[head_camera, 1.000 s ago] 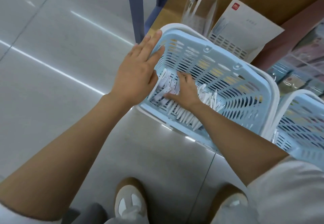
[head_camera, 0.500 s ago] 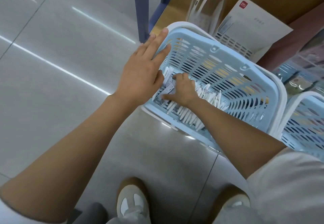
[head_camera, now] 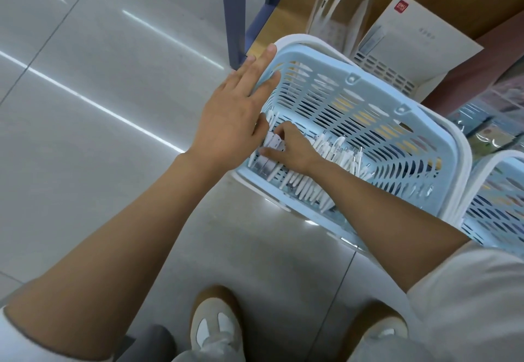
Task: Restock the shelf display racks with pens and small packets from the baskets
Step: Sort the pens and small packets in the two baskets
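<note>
So the person is standing right over the basket (head_camera: 312, 64), a light blue slotted one with a white handle folded down round its rim. It sits at the edge of a wooden shelf.

The left hand (head_camera: 226, 123) is flat and spread. Its fingers are straight and laid along the basket's end rim, with the palm over the corner nearest the person. It's got hold of nothing, just resting on the plastic.

The right hand (head_camera: 295, 149) is down inside the basket at that same end. Its fingers are curled and the thumb is stretched out, pinching a few of the pens (head_camera: 300, 188). How many it has, I can't tell.

The pens are white and lie in a loose row across the basket's bottom, mostly along the wall nearest the person. More are scattered toward the far end.

On the shelf behind the basket there's a clear holder (head_camera: 340, 21) with two white pens hanging in it, and just beside that a white box (head_camera: 411, 38) with a red logo. A second basket (head_camera: 499, 191) of the same kind is right up against the first one's far end. A dark blue post (head_camera: 232, 15) stands on the grey floor (head_camera: 85, 106) just off the basket's end where the left hand is. The person's shoes (head_camera: 215, 322) are on the tiles in front of the basket.
</note>
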Demonstrator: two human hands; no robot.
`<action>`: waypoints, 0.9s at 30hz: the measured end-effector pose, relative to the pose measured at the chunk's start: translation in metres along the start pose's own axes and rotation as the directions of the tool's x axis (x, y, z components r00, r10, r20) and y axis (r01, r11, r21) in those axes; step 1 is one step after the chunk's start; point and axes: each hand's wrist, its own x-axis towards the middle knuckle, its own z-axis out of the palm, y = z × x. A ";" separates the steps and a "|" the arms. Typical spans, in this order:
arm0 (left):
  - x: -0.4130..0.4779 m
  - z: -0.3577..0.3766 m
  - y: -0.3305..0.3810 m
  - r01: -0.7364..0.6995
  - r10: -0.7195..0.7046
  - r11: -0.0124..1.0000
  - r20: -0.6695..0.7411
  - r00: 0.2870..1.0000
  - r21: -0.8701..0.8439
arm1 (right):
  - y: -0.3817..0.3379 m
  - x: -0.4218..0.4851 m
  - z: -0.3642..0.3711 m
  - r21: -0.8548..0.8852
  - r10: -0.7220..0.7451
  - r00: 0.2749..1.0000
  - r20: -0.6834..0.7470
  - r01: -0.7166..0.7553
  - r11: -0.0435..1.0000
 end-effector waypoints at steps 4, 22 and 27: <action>0.000 -0.001 0.000 0.004 -0.004 1.000 0.007 1.000 0.009 | -0.003 0.008 0.003 -0.003 -0.006 0.996 0.094 0.007 1.000; 0.012 -0.014 0.020 0.006 -0.008 0.986 0.013 1.000 0.164 | -0.018 -0.081 -0.111 0.485 -0.018 0.995 -0.100 0.064 0.872; 0.046 -0.009 0.112 -0.110 0.112 0.994 -0.106 0.988 0.025 | 0.008 -0.158 -0.197 0.577 -0.004 0.968 -0.250 0.152 0.803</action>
